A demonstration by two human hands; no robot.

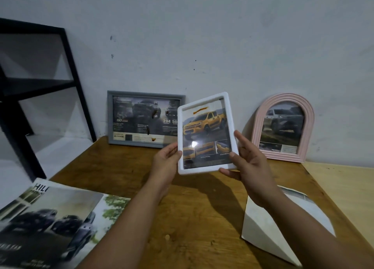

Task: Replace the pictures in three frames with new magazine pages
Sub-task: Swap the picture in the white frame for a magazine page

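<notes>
the person is holding up the white frame (206, 133) in the air above the wooden table (125, 173), between the grey frame (145, 119) and the pink arched frame (283, 127), which are both leaning against the wall (202, 36) at the back edge of the table. the left hand (166, 163) is gripping the frame's lower left edge, thumb curling over the front rim; the right hand (249, 159) is gripping the lower right corner, fingers wrapping its side and bottom edge.

all 3 frames are showing truck pages, so this looks like the closing step: the third frame is seeming filled and is being checked or carried to its place. the next move is likely calling for lowering it to the table and standing it against the wall in the gap between the other 2, tilting it back enough that it is not sliding forward.

the white frame is tilting slightly, its top leaning to the right. its border is thick, rounded and plain. the page inside is showing a yellow pickup above a row of smaller yellow detail shots, with glare shining on the glazing low on the left. the page is sitting a little unevenly at the top right, where a dark gap is showing.

a magazine (50, 224) is lying at the table's near left, and a folded white sheet (269, 228) at the near right.
</notes>
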